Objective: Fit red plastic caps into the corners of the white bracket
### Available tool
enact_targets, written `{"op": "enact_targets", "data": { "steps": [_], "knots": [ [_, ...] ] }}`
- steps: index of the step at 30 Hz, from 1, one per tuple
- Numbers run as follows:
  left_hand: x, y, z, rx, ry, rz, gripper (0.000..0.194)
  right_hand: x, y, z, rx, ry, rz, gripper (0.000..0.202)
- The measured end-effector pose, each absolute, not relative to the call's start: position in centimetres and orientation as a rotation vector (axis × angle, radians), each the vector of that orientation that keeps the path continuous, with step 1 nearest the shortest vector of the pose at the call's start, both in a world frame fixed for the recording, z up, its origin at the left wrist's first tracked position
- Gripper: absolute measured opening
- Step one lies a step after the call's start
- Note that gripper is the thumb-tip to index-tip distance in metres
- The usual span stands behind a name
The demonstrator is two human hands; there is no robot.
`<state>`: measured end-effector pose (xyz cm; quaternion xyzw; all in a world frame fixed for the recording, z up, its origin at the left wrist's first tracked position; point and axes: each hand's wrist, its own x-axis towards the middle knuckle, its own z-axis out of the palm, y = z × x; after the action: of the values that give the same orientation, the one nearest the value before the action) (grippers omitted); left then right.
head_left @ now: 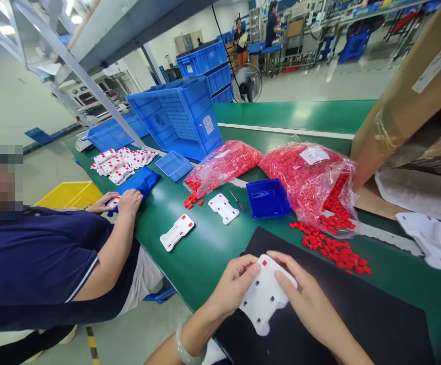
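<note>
Between both hands, over the black mat (342, 304), I hold a white plastic plate (266, 296) with several small dark slots and one red piece near its top edge. My left hand (235, 284) pinches its upper left side, thumb on the face. At the right side grips my right hand (300, 289), thumb also on the face and fingers behind. Loose red plastic pieces (338, 251) lie spilled beside the mat, below a large clear bag of red pieces (304, 177). Two similar white plates, one slotted (224, 208) and one with a long recess (177, 232), rest on the green table.
A dark blue tray (268, 198) and a screwdriver (239, 202) lie ahead. A second red bag (228, 165) and a large blue crate (178, 116) stand behind. On the left, a co-worker (53, 263) handles a plate on blue cloth. Cardboard (406, 101) leans at right.
</note>
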<state>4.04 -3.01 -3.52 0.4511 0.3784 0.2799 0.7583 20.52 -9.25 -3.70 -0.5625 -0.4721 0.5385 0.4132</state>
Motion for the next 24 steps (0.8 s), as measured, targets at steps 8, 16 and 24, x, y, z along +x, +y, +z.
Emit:
{"op": "enact_targets", "data": {
  "steps": [8, 16, 24],
  "knots": [
    [5.5, -3.3, -3.5, 0.695, 0.76, 0.873, 0.027, 18.0, -10.0, -4.5, -1.433, -0.867, 1.356, 0.038],
    [3.3, -0.6, -3.8, 1.033, 0.834, 0.654, 0.051, 18.1, -10.7, -2.7, -1.413, -0.725, 1.416, 0.046],
    [3.5, -1.6, -5.4, 1.044, 0.819, 0.735, 0.052, 17.9, -11.4, -2.1, -1.31, -0.542, 1.532, 0.053]
  ]
}}
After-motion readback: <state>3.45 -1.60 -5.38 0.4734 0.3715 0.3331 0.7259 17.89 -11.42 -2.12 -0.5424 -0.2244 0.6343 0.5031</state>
